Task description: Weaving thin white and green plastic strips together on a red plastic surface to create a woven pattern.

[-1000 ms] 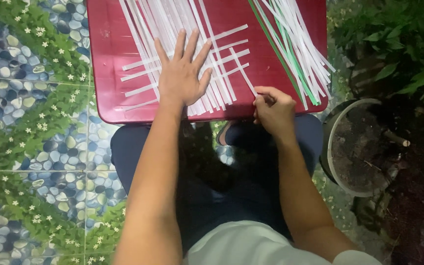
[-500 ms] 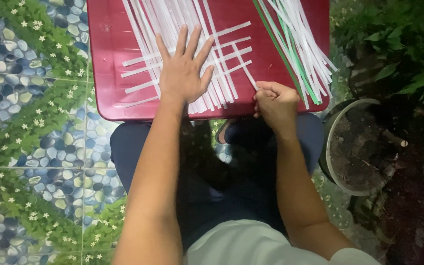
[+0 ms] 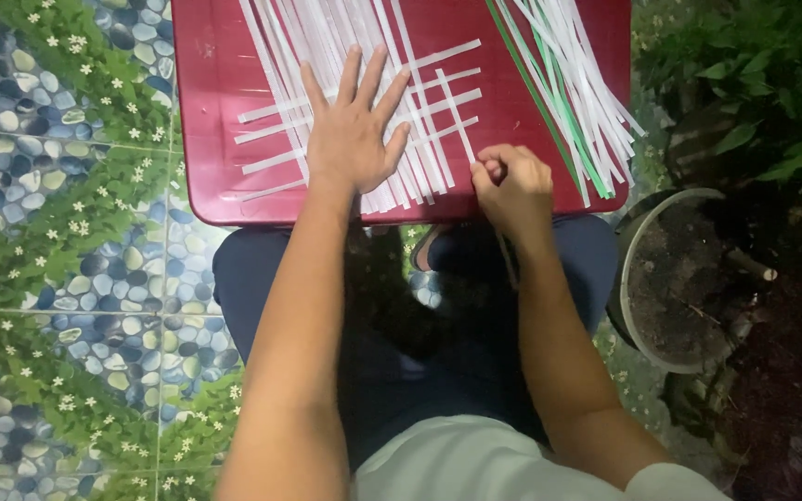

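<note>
A dark red plastic table (image 3: 215, 111) holds many white strips (image 3: 327, 37) laid lengthwise, with several strips woven across them. My left hand (image 3: 353, 134) lies flat with fingers spread on the woven strips, pressing them down. My right hand (image 3: 512, 186) is closed at the table's near edge, pinching the near end of one white lengthwise strip (image 3: 457, 116) that runs into the weave.
A loose bundle of white and green strips (image 3: 568, 83) lies on the table's right side. A round pot of dark soil (image 3: 670, 278) stands on the ground to the right, by leafy plants (image 3: 754, 93). My knees are under the table, above a patterned pebble-and-leaf floor (image 3: 58, 241).
My right hand has slid the pinched strip slightly up and left, closer to the weave. My left hand has stayed flat on the strips.
</note>
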